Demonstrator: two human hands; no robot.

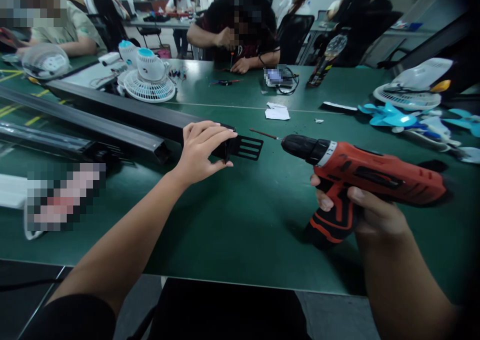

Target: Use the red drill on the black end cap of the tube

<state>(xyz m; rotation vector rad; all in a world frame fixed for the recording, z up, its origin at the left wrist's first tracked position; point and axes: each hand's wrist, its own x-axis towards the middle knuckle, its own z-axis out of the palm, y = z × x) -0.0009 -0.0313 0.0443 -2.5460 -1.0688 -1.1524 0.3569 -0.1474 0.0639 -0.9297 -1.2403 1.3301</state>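
Fingers (215,136) of the left hand (197,152) lie close together over the right end of a long black bar (123,105), the thumb on its near side, so that the end is held between them. Just to their right, a slotted plate (249,147) sticks out from that end. The right hand (375,215) has its fingers curled round the handle of a red and black drill (378,172), which points left; the tip of its thin bit (264,134) is near the plate, and contact is hard to judge. On the left of the green desk (240,225) lies a second black bar (93,122), nearer than the first. Farther off stands a white fan (150,86), with white paper (277,112) beyond the drill and blue blades (393,117) at the far right. Across the desk, a co-worker (262,40) bends over a screwdriver (232,56).
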